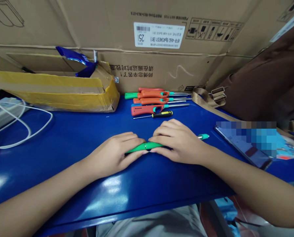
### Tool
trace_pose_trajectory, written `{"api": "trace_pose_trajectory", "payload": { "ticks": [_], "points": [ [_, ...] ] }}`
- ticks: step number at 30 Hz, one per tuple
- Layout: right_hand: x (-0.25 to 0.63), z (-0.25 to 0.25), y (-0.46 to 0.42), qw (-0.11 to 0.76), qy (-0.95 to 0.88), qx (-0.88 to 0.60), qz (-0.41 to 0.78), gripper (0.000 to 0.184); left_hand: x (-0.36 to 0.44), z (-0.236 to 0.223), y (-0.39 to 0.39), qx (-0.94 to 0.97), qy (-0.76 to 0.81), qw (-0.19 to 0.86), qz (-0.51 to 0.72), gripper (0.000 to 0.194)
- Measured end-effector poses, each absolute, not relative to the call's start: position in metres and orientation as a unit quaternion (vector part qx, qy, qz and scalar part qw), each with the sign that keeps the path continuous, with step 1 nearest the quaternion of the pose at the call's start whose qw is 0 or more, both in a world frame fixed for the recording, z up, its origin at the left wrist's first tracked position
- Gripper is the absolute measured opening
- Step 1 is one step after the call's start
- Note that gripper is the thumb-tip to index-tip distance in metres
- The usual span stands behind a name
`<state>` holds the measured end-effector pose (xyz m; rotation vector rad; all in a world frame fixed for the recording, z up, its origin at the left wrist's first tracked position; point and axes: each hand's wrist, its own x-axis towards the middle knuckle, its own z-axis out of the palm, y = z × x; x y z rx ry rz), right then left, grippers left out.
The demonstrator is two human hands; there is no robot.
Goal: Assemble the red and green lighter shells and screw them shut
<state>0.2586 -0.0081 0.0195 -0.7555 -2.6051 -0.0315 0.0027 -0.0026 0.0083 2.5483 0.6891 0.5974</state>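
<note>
Between my hands, just above the blue table (70,138), is a green lighter handle (151,145) like those of the long-nosed lighters behind it. My left hand (114,151) pinches its left part between thumb and fingers. Closed around the right part is my right hand (178,141), its thumb below and fingers above. The fingers hide much of the handle. Beyond the right hand lies a teal piece (204,136) with a bit of metal tube, the rest hidden behind the hand.
Several orange and red long-nosed lighters (147,110) lie stacked behind my hands, a black-and-yellow screwdriver (162,114) before them. A taped carton (82,93) and white cable (25,125) are left. At right are a phone (245,149), strap (208,102) and brown bag (260,72). Large cardboard (92,29) stands behind.
</note>
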Motion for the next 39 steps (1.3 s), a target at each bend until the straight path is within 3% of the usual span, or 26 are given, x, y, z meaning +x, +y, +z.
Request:
{"api": "trace_pose_trajectory", "payload": {
  "ticks": [2,5,7,9,14,17,28,39],
  "points": [
    [0.256,0.019,-0.010,0.215,-0.940,-0.265,-0.014,0.033,0.008,0.011,-0.007,0.874,0.302,0.313,0.217,0.025],
    [0.257,0.019,-0.012,0.210,-0.938,-0.274,-0.015,0.047,0.012,0.016,-0.011,0.729,0.403,0.518,0.195,0.047],
    [0.261,0.020,-0.012,0.197,-0.938,-0.286,-0.017,0.052,0.011,0.019,-0.011,0.659,0.422,0.593,0.192,0.048],
    [0.264,0.022,-0.012,0.187,-0.935,-0.301,-0.020,0.051,0.007,0.020,-0.008,0.681,0.411,0.561,0.228,0.042],
    [0.270,0.026,-0.010,0.192,-0.923,-0.334,-0.014,0.046,-0.006,0.016,-0.001,0.896,0.277,0.188,0.291,0.038],
    [0.271,0.026,-0.011,0.186,-0.925,-0.331,-0.004,0.040,-0.008,0.011,0.001,0.928,0.223,0.096,0.283,0.032],
    [0.259,0.015,-0.016,0.179,-0.934,-0.302,0.064,0.030,0.006,0.004,-0.013,0.903,0.244,0.170,0.311,0.024],
    [0.260,0.016,-0.014,0.185,-0.922,-0.330,0.087,0.025,0.002,0.008,-0.011,0.905,0.244,0.168,0.307,0.022]
  ]
}}
